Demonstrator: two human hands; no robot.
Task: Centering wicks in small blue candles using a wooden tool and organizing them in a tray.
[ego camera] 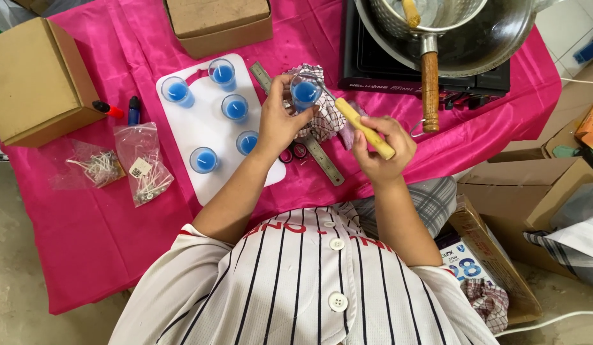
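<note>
Hands at a small glass of blue wax over a pink cloth

Left hand [278, 122] grips the glass [305, 92]; right hand [380, 145] at 3 o'clock of it holds a wooden handle [364, 128] angled toward the glass. At 9 o'clock, a white board [188, 128] bears five more blue glasses [234, 107].

White short-sleeved shirt [296, 281] — black pinstripes, white buttons [337, 301].

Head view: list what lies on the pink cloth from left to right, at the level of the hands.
Cardboard box → bags of wicks → white board with blue-filled glasses → left hand holding a blue-filled glass → right hand gripping a wooden handle → pan handle.
</note>
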